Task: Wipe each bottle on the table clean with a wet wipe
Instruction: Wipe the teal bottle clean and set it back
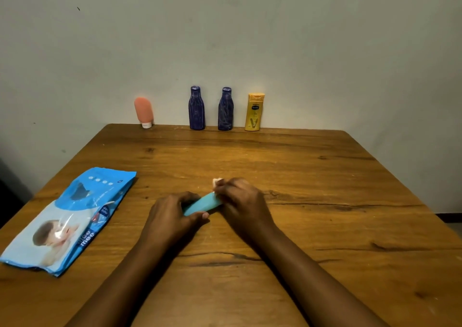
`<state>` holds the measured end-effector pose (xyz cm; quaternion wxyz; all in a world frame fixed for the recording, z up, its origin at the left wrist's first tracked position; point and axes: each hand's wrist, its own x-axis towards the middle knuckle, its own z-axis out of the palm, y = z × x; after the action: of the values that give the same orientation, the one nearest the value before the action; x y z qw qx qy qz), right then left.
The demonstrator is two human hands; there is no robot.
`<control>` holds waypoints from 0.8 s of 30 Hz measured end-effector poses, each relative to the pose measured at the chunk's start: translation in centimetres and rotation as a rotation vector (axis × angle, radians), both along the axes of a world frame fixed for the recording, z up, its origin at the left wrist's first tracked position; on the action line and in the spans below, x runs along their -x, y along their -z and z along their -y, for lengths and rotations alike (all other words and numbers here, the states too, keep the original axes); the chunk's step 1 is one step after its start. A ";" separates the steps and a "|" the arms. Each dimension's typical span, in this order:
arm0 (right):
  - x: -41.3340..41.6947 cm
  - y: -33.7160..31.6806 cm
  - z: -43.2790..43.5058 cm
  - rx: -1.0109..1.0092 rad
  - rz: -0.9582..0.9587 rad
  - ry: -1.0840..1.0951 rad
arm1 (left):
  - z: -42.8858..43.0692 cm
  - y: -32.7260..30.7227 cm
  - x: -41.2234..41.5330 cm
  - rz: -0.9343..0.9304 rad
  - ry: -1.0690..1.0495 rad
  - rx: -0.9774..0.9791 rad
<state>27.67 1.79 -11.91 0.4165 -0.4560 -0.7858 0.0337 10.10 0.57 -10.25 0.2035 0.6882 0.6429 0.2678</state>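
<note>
A light blue bottle lies tilted just above the wooden table, near its middle. My left hand grips the bottle's lower end, fingers and thumb curled round it. My right hand holds a small white wet wipe pressed against the bottle's upper end. Along the far edge, against the wall, stand an orange tube on its white cap, two dark blue bottles and a yellow lotion bottle.
A blue pack of wet wipes lies flat at the table's left side. The table's far edge meets a pale wall. Bare wood stretches to the right of my hands.
</note>
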 end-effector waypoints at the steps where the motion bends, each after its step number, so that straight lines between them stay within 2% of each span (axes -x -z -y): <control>1: 0.6 0.2 0.0 0.011 0.040 -0.014 | -0.1 0.0 0.0 0.009 -0.004 0.007; 9: -1.4 1.5 0.5 0.030 0.140 -0.030 | -0.6 0.1 0.1 0.072 -0.011 0.015; 14: -1.1 0.6 -0.5 -0.002 -0.095 0.060 | -1.0 0.3 0.2 0.124 -0.063 -0.007; 18: 0.7 0.9 -0.6 0.012 0.017 -0.001 | -1.6 0.5 0.3 0.105 -0.071 -0.051; 24: -0.6 2.2 -1.5 0.088 0.084 0.020 | -3.0 1.1 0.5 0.106 -0.106 -0.055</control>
<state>28.29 3.25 -14.13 0.3631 -0.4828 -0.7957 0.0446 9.55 3.56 -11.30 0.2038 0.6435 0.6590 0.3319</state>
